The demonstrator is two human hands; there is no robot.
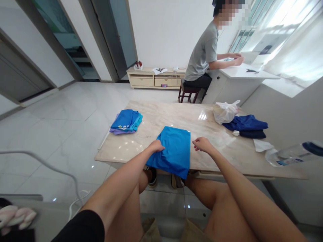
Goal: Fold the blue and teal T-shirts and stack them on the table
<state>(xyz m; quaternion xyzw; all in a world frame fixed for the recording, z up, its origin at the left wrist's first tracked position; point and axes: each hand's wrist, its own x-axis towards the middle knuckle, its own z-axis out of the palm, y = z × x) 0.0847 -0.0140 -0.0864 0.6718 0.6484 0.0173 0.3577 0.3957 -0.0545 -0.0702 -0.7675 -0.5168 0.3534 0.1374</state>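
Note:
A bright blue folded garment (175,148) lies on the marble-topped table in front of me, its near edge hanging over the table's front. My left hand (156,146) is closed on the garment's left side, thumb on top and the fingers partly hidden. To the right of the cloth, just apart from it, my right hand (201,144) hovers with loosely curled fingers and nothing visible in them. A stack of folded clothes (126,121), blue, turquoise and purple, sits at the table's left end.
On the right of the marble table (166,112) are a white plastic bag (225,112), dark blue clothes (246,125), a paper (262,145) and a clear bottle (290,155). Beyond, a person (203,52) sits on a stool at a white counter (248,72). A low cabinet (141,81) stands behind.

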